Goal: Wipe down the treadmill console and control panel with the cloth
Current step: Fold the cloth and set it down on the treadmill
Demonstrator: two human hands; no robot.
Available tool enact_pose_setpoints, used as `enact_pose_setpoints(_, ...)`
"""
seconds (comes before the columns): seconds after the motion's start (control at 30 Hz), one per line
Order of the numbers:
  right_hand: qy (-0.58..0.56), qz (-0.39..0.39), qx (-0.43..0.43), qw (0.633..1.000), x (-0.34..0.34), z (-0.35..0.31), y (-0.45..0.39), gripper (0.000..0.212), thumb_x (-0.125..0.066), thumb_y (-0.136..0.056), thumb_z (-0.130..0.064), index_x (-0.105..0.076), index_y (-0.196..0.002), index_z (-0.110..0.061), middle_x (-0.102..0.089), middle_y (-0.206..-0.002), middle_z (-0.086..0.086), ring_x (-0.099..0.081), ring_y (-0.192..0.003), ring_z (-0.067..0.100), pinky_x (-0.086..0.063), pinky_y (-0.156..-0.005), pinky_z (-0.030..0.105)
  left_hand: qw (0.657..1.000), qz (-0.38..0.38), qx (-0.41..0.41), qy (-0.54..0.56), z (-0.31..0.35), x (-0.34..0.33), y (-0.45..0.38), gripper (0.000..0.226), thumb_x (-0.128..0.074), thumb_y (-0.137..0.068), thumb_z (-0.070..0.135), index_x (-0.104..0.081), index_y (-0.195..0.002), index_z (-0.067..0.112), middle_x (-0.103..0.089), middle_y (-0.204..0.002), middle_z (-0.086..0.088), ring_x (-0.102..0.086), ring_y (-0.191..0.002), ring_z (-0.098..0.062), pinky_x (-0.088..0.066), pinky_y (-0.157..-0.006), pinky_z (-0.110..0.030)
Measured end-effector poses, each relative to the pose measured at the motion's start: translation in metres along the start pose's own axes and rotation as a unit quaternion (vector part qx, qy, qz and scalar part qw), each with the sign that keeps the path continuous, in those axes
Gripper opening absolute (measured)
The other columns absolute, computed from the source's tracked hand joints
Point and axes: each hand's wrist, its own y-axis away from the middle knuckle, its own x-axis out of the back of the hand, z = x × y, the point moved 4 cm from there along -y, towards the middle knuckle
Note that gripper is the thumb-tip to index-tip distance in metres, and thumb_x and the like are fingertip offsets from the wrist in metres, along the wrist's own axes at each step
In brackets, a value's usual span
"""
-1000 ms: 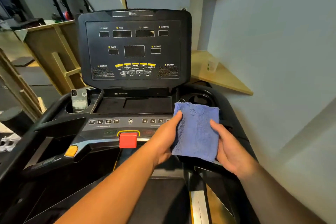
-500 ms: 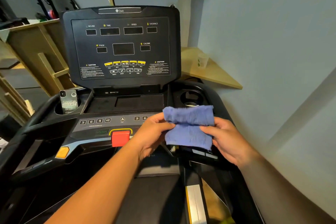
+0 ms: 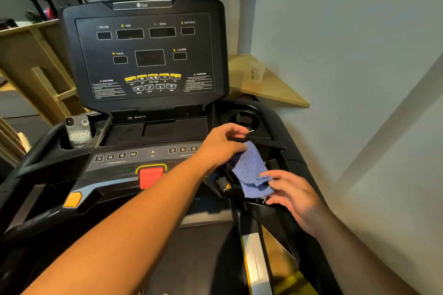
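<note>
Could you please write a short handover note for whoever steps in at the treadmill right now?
Left hand: grips the upper end of the blue cloth over the right side of the control panel.
Right hand: fingers spread, touching the cloth's lower end, not gripping it.
The cloth hangs folded between the hands, off the surfaces.
Console: not touched by the cloth; no wiping visible.
A phone stands in the left cup holder.
Left to do: wipe the console, then the control panel.

Blue terry cloth (image 3: pixel 250 170), folded and crumpled, hangs over right side of control panel (image 3: pixel 134 158). Black treadmill console (image 3: pixel 148 55) stands upright behind, displays dark, yellow buttons along lower edge.
</note>
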Motion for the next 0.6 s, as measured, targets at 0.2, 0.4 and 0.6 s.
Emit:
enact_pose_setpoints(0.2, 0.033, 0.047, -0.052, 0.997, 0.008, 0.028, 0.018, 0.020, -0.061, -0.094, -0.024, -0.073, -0.107, -0.014, -0.070, -0.108, 0.010, -0.073, -0.089, 0.028, -0.058, -0.078, 0.040, 0.978, -0.082, -0.036, -0.188, -0.007, -0.052, -0.030, 0.017, -0.073, -0.084, 0.001, -0.076, -0.093, 0.015, -0.067, -0.084, 0.004, -0.059, -0.072, -0.007, -0.049, -0.073, -0.021)
enact_pose_setpoints(0.4, 0.191, 0.012, -0.097, 0.977, 0.011, 0.054, 0.017, 0.019, -0.057, -0.095, -0.023, -0.068, -0.107, -0.033, -0.071, -0.100, -0.003, -0.072, -0.086, 0.016, -0.059, -0.075, 0.033, 0.913, -0.161, -0.082, -0.366, -0.037, -0.074, -0.023, 0.014, -0.066, -0.091, 0.013, -0.076, -0.100, 0.015, -0.075, -0.096, -0.003, -0.069, -0.091, -0.019, -0.054, -0.088, -0.032)
enact_pose_setpoints(0.6, 0.405, -0.005, -0.008, 0.914, 0.016, 0.048, 0.007, 0.019, -0.057, -0.094, -0.028, -0.070, -0.107, -0.034, -0.062, -0.098, -0.015, -0.062, -0.085, 0.002, -0.051, -0.069, 0.014, 0.792, -0.268, -0.099, -0.539, -0.047, -0.077, 0.006, 0.060, -0.060, -0.089, 0.062, -0.058, -0.136, 0.024, -0.065, -0.127, -0.005, -0.060, -0.116, -0.027, -0.050, -0.099, -0.045)
